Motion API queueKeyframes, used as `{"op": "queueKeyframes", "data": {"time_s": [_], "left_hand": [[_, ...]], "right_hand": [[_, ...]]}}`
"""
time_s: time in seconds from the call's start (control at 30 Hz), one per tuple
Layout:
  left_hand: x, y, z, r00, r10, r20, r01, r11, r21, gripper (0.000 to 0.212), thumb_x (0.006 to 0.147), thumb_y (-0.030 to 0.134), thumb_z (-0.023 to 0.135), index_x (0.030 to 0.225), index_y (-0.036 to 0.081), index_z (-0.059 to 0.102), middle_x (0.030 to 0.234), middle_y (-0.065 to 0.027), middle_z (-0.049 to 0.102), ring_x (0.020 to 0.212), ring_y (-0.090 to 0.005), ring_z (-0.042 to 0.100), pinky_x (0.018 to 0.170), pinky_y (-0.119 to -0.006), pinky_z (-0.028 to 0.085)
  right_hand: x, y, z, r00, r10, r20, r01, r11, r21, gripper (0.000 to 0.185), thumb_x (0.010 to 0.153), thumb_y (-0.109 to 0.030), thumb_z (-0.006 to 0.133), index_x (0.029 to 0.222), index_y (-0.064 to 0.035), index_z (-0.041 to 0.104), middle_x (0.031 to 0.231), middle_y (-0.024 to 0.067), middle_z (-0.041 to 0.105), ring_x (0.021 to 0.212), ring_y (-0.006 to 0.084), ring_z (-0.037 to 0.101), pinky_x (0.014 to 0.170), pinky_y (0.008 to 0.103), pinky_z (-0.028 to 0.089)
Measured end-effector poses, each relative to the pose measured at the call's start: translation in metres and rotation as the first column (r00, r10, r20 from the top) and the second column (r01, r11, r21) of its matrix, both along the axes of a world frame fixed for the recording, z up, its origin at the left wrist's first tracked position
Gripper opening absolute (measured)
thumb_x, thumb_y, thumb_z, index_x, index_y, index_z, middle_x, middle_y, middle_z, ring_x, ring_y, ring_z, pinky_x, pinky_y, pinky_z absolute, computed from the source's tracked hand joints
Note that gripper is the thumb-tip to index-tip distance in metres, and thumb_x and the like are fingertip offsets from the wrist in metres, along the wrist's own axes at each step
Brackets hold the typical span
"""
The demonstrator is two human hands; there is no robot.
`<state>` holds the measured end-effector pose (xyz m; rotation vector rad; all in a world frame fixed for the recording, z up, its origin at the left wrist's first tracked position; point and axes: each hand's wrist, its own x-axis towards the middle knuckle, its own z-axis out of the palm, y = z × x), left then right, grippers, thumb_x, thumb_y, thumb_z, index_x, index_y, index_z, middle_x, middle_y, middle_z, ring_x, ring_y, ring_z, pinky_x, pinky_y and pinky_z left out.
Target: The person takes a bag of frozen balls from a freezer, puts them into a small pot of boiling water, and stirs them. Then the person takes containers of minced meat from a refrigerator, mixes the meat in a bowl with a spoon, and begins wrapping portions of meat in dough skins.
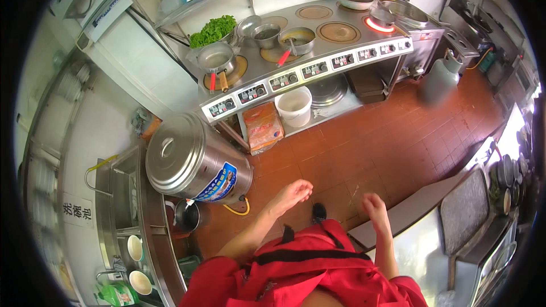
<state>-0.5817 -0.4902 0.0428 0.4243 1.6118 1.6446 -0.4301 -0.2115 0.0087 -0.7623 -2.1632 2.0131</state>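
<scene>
My left hand hangs over the tiled floor with its fingers loosely curled, and I see nothing in it. My right hand, slightly blurred, is in a loose fist to the right of it; no object shows there. Nearest on the left stands a large lidded steel boiling barrel, apart from my hand. Beyond both hands is a steel electric cooktop with round plates. On it are a saucepan, a red-handled pan and lettuce. One plate glows red beneath a small pan.
Under the cooktop are a white bucket and an orange package. A grey gas cylinder stands on the floor at the right. A sink lies left. A worktop and a flat griddle-like slab border my right side.
</scene>
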Motion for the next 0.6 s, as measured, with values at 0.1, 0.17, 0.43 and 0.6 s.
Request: {"op": "queueKeyframes", "data": {"time_s": [0.1,0.17,0.43,0.6], "left_hand": [[-0.028,-0.021,-0.038,0.967,-0.149,-0.207,0.083,0.951,-0.298,0.024,0.094,0.021,0.054,0.110,0.003,0.056,0.104,-0.0031,0.059,0.094,-0.0119,0.056,0.084,-0.025,0.045],[-0.041,-0.039,-0.078,0.966,-0.241,-0.096,0.206,0.936,-0.285,0.028,0.093,0.023,0.055,0.110,0.001,0.056,0.107,-0.0026,0.059,0.098,-0.0114,0.056,0.088,-0.026,0.044],[-0.147,-0.037,-0.019,0.927,0.237,0.290,-0.136,0.934,-0.331,0.033,0.094,0.027,0.054,0.116,0.004,0.058,0.110,-0.0024,0.062,0.103,-0.0109,0.055,0.091,-0.027,0.043],[-0.362,0.004,0.053,0.940,0.243,-0.240,-0.276,0.955,-0.112,0.032,0.094,0.026,0.054,0.115,0.003,0.057,0.100,-0.0006,0.061,0.093,-0.0091,0.056,0.085,-0.026,0.045]], "right_hand": [[-0.131,0.021,0.042,0.993,0.069,-0.098,-0.072,0.997,-0.026,0.022,0.089,-0.013,0.057,0.106,0.0012,0.059,0.082,0.0003,0.059,0.074,0.0077,0.053,0.068,0.0217,0.044],[-0.205,0.032,0.061,0.971,0.199,-0.135,-0.181,0.974,0.133,0.021,0.089,-0.011,0.056,0.107,0.0015,0.058,0.086,0.0021,0.061,0.078,0.0088,0.056,0.072,0.0225,0.046],[-0.404,0.039,0.064,0.905,0.371,-0.207,-0.402,0.906,-0.132,0.019,0.090,-0.007,0.054,0.107,-0.0004,0.059,0.090,0.0029,0.063,0.080,0.0094,0.057,0.073,0.0232,0.047],[-0.483,0.092,0.042,0.951,0.279,-0.137,-0.293,0.951,-0.100,0.018,0.091,-0.009,0.053,0.106,-0.0021,0.060,0.090,0.0032,0.063,0.079,0.0095,0.058,0.070,0.0222,0.047]]}}
